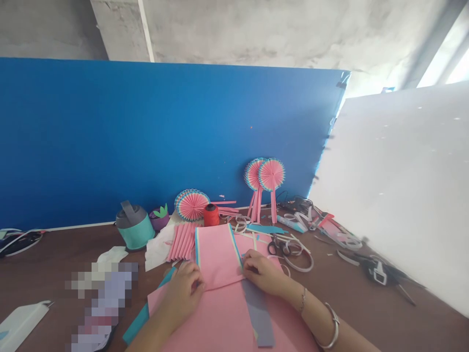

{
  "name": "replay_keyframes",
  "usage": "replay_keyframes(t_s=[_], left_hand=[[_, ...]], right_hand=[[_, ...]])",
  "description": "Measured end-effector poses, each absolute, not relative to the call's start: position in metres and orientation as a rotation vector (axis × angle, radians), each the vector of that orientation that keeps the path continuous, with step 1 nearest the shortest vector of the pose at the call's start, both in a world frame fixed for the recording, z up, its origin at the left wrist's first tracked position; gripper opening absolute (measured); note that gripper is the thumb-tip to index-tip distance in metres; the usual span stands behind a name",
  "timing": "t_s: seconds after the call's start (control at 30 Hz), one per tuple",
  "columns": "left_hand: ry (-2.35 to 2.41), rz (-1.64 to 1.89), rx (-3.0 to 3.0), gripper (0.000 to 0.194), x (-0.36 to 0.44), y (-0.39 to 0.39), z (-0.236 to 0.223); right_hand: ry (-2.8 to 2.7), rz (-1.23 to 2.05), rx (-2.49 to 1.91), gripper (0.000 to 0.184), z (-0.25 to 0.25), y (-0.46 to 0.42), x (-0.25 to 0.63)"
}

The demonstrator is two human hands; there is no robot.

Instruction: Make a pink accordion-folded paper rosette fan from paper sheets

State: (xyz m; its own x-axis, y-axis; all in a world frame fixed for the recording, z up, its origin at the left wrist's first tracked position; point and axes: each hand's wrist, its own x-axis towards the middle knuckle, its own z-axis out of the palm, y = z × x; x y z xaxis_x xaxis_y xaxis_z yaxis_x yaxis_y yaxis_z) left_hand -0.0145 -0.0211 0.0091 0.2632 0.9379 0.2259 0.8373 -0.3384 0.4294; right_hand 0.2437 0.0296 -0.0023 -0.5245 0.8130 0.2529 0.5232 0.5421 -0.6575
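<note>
Paper strip (217, 249), pink with blue-and-cream side borders, mid-table, a crosswise fold at its near end between the two hands. Left hand (186, 287): fingers curled at the left end of the fold. Right hand (259, 270): fingertips gathered at the right edge. From where I stand I cannot tell whether either pinches the paper. Step in hand, by my reading: creasing a pleat; next move calls for edges aligned and even pressure. Brown table (351, 313): pleated pink paper (183, 242), left; red thread spool (211, 216), far; black-handled scissors (285, 249), right. Room: blue partition (146, 137), far; bare concrete ceiling (256, 29).
</note>
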Motion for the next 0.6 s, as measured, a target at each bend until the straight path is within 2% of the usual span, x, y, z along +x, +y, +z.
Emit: replay_keyframes(t_s=[0.2,0.4,0.53,0.6], left_hand=[[1.545,0.733,2.39,0.01,-0.007,-0.028,0.014],[1.412,0.849,2.488,0.015,0.006,-0.028,0.007],[1.399,0.857,2.472,0.02,0.006,-0.027,0.002],[1.416,0.84,2.433,0.02,0.005,-0.028,0.002]], right_hand=[[-2.285,0.618,-1.015,0.018,-0.005,0.028,0.244],[-2.343,0.604,-0.958,0.017,0.001,0.025,0.246],[-2.402,0.54,-0.995,0.038,0.008,0.018,0.246],[-2.432,0.53,-0.99,0.032,0.01,0.016,0.244]])
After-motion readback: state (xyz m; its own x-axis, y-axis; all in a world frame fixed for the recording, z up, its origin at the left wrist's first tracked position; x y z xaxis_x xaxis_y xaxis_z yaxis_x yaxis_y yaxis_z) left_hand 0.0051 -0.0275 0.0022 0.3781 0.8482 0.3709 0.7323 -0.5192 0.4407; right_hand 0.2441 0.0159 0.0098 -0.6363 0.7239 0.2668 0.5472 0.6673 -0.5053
